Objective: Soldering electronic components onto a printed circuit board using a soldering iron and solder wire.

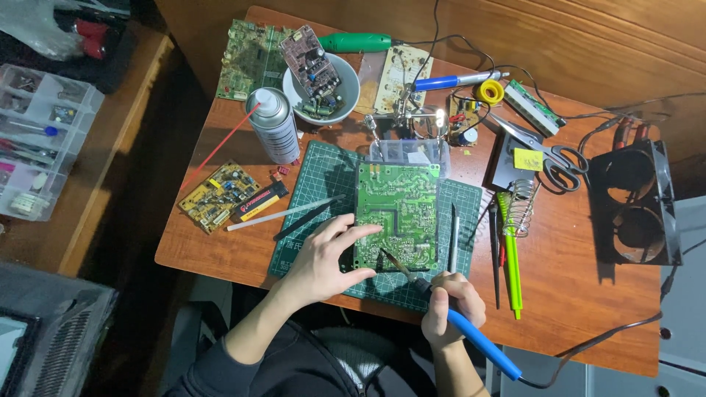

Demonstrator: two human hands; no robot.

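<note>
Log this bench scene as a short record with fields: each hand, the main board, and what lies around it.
left hand: left hand rests spread on the lower left edge of the green circuit board
right hand: right hand grips a blue-handled soldering iron, tip on the board's lower part
board: lies flat on a green cutting mat
left of mat: spray can, small yellow board
right of mat: scissors, coil stand, two fans
surface: wooden table

A single head-worn camera looks steeply down from above at the cluttered wooden table (581, 294), fairly near, hands lowest in frame.
</note>
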